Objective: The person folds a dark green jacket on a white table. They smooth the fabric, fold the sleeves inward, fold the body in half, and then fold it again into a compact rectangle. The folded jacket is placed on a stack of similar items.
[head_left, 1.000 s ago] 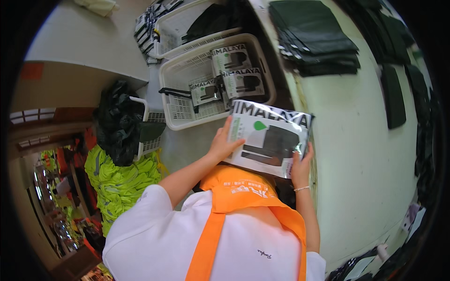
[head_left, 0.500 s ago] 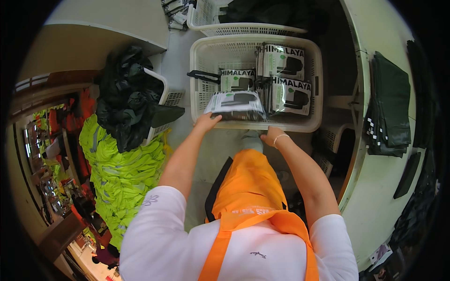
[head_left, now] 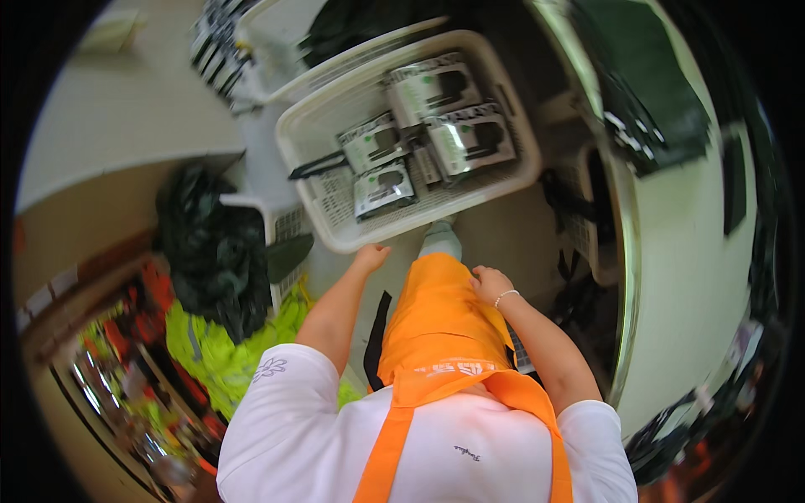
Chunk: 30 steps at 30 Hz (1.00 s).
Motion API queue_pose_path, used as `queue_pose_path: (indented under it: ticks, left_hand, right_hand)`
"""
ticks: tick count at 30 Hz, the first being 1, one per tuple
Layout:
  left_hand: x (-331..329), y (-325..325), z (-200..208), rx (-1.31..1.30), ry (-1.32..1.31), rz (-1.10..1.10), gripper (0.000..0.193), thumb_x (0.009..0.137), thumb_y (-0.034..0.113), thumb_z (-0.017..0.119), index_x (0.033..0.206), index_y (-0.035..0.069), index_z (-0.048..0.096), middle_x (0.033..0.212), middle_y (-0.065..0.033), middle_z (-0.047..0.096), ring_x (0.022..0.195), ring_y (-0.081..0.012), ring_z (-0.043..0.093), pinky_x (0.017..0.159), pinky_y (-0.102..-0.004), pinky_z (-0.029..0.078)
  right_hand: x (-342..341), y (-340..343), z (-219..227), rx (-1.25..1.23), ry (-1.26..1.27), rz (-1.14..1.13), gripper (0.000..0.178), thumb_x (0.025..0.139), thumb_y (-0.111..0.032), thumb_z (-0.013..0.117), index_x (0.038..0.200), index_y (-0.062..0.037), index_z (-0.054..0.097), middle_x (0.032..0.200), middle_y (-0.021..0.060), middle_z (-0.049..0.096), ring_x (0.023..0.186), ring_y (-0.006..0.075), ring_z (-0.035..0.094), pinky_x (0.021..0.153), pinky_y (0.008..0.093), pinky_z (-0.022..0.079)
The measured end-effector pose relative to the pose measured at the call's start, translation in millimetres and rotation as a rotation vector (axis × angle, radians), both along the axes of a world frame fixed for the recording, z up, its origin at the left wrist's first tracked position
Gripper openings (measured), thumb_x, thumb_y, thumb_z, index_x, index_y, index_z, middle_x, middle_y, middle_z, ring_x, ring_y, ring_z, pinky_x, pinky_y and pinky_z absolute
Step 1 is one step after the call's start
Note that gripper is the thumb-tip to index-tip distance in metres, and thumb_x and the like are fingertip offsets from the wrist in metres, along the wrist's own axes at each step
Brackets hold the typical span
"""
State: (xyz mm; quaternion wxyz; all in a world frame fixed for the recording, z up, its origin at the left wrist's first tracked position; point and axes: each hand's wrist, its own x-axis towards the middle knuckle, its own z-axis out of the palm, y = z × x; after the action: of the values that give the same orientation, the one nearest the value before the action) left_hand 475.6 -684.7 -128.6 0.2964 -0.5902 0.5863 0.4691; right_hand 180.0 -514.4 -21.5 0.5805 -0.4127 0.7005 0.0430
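Note:
A white plastic basket (head_left: 335,239) stands tilted in view ahead of me, with flat clear-wrapped packets inside. One packet (head_left: 384,189) lies at its near left, another packet (head_left: 371,144) just behind it. Stacked packets (head_left: 471,142) fill the right part. Just below the basket's near rim is my left hand (head_left: 369,258), its fingers curled together and nothing visible in them. My right hand (head_left: 493,287) hangs beside my orange apron (head_left: 440,314), fingers curled inward, also without a visible object. A dark strap-like piece (head_left: 317,166) rests over the basket's left rim.
A second white basket (head_left: 260,38) with dark material sits behind. Dark green plastic (head_left: 210,251) bulges from a container at left, above bright yellow-green garments (head_left: 205,352). To the right runs a pale table (head_left: 671,277) bearing folded dark green sheets (head_left: 650,84).
My left hand has let go of the packet, which now lies in the basket. Both hands have drawn back toward me. The view has turned, so the basket appears tilted and further left.

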Motion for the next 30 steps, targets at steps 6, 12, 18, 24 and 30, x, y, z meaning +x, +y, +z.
queue_pose_path:
  ticks: [6, 12, 18, 24, 30]
  left_hand:
    - [-163, 16, 42, -0.404, 0.294, -0.389, 0.034, 0.087, 0.031, 0.056, 0.106, 0.004, 0.063, 0.098, -0.0165, 0.066, 0.095, -0.0308, 0.062, 0.082, -0.0405, 0.048]
    - [-376, 242, 139, -0.558, 1.316, -0.917, 0.039, 0.083, 0.005, 0.057, 0.121, 0.005, 0.052, 0.117, -0.0150, 0.054, 0.108, -0.0324, 0.049, 0.093, -0.0392, 0.039]
    - [-452, 537, 182, -0.375, 1.627, -1.275, 0.055, 0.082, 0.008, 0.062, 0.132, 0.002, 0.041, 0.134, -0.0174, 0.044, 0.123, -0.0349, 0.041, 0.103, -0.0437, 0.030]
    - [-462, 710, 148, -0.981, 1.421, -1.698, 0.059, 0.086, 0.016, 0.061, 0.138, 0.003, 0.036, 0.139, -0.0191, 0.040, 0.128, -0.0342, 0.037, 0.106, -0.0440, 0.028]
    - [-470, 728, 120, -0.984, 1.532, -1.639, 0.053, 0.091, 0.023, 0.051, 0.136, -0.002, 0.039, 0.138, -0.0206, 0.040, 0.128, -0.0337, 0.039, 0.105, -0.0413, 0.033]
  right_hand:
    - [0, 144, -4, -0.060, 0.146, -0.690, 0.032, 0.089, -0.027, 0.050, 0.109, -0.0038, 0.058, 0.108, 0.0183, 0.062, 0.105, 0.0345, 0.057, 0.090, 0.0419, 0.045]
    - [71, 332, -48, -0.045, 0.096, -1.576, 0.030, 0.088, -0.029, 0.053, 0.103, -0.0041, 0.062, 0.100, 0.0179, 0.065, 0.098, 0.0337, 0.060, 0.084, 0.0406, 0.047]
    - [165, 550, -173, -0.071, 0.228, -2.319, 0.021, 0.087, -0.022, 0.057, 0.093, -0.0044, 0.064, 0.082, 0.0087, 0.067, 0.070, 0.0192, 0.065, 0.066, 0.0324, 0.050]
    - [196, 804, -282, 0.287, 0.898, -2.456, 0.020, 0.082, -0.017, 0.054, 0.075, -0.0029, 0.065, 0.080, 0.0227, 0.063, 0.080, 0.0399, 0.060, 0.076, 0.0453, 0.049]
    - [200, 1009, -347, 1.043, 0.996, -2.121, 0.076, 0.072, -0.033, 0.074, 0.135, -0.0144, 0.036, 0.137, 0.0204, 0.035, 0.122, 0.0398, 0.038, 0.099, 0.0500, 0.035]
